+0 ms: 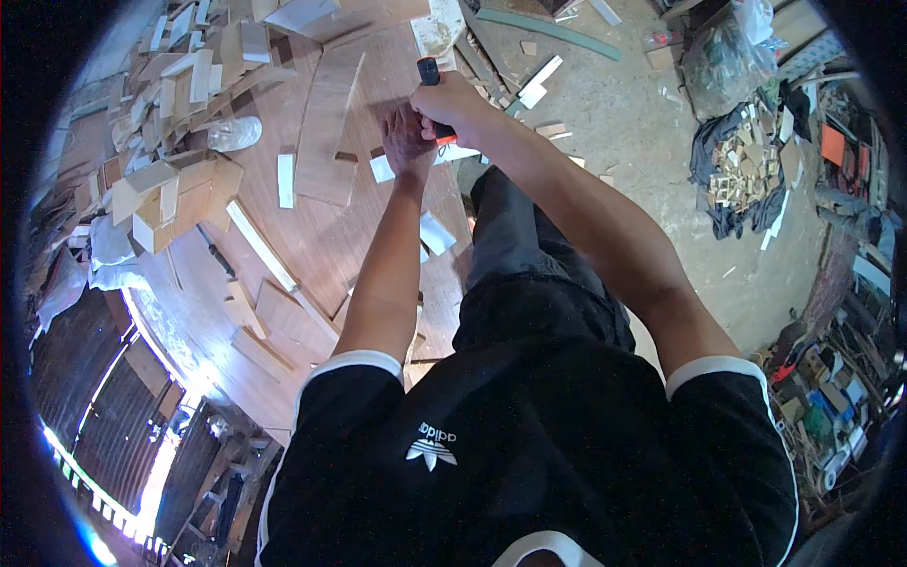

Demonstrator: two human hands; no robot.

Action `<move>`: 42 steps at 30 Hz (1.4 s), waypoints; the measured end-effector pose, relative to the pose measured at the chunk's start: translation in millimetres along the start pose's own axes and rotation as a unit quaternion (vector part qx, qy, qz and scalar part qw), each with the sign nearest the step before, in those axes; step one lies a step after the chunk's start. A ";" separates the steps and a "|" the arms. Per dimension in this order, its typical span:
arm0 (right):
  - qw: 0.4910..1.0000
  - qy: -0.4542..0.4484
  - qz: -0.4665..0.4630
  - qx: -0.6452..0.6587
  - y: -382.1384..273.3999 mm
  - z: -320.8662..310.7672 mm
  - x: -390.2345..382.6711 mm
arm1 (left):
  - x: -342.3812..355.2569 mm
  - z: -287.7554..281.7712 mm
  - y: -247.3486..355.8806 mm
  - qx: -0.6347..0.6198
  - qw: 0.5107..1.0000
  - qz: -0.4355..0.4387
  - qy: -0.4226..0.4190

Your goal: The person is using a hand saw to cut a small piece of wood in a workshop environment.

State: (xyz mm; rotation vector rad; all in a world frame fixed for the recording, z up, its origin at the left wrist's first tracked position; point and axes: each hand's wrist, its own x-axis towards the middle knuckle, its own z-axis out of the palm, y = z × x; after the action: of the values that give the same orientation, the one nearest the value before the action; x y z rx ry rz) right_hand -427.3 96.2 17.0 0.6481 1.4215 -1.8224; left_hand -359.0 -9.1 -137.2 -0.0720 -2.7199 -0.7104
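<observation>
My right hand (455,102) is wrapped round the handle of a black-and-orange hand tool (429,72). Its black end sticks out above my fist and some orange shows below; the working part is hidden, so I cannot tell its kind. Beside it, my left hand (406,142) lies flat with its fingers stretched out at the edge of the wooden worktop. White-faced wood strips (381,169) show just under and beside my left wrist. A little nearer to me lies a loose white-faced offcut (436,233).
On the left of the worktop (326,246) stand an open wooden box (184,200), a pile of wooden pieces (203,71) and a clear plastic container (234,133). A sack of wood offcuts (748,168) rests on the concrete floor at right, with clutter beyond.
</observation>
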 end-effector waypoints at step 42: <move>0.997 0.063 0.024 0.046 -5.6 -26.6 9.5 | 8.6 9.2 2.7 0.006 0.999 -0.038 -0.022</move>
State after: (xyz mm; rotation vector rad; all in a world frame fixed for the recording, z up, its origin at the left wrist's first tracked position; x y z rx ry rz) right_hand -438.7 120.3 6.2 0.8505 1.3969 -1.8446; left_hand -369.6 -2.6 -140.7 0.0194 -2.7811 -0.7210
